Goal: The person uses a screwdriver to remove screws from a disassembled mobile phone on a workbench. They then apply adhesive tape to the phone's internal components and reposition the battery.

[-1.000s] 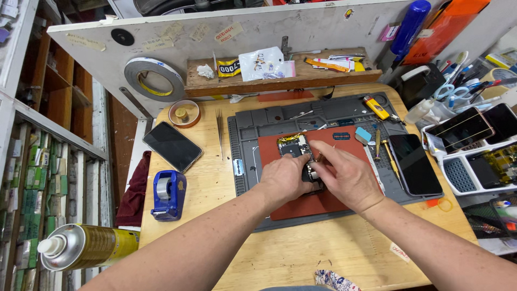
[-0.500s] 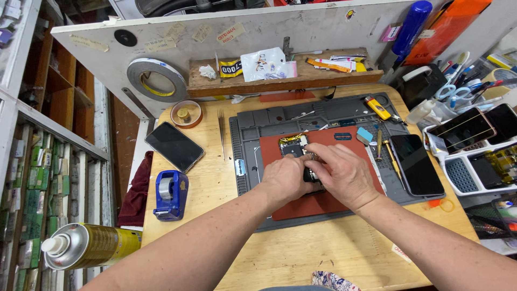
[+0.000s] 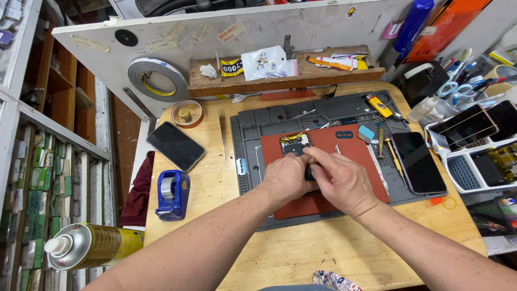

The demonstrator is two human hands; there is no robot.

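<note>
My left hand (image 3: 288, 178) and right hand (image 3: 339, 183) crowd the red mat (image 3: 323, 205). Left of the grey mat (image 3: 253, 161) there is bare wood between the tweezers (image 3: 223, 129), dark phone (image 3: 176, 145) and blue tape dispenser (image 3: 173, 194). On the right, another phone (image 3: 418, 161) and screwdrivers (image 3: 386, 148) block. Near me the wood lies open.
</note>
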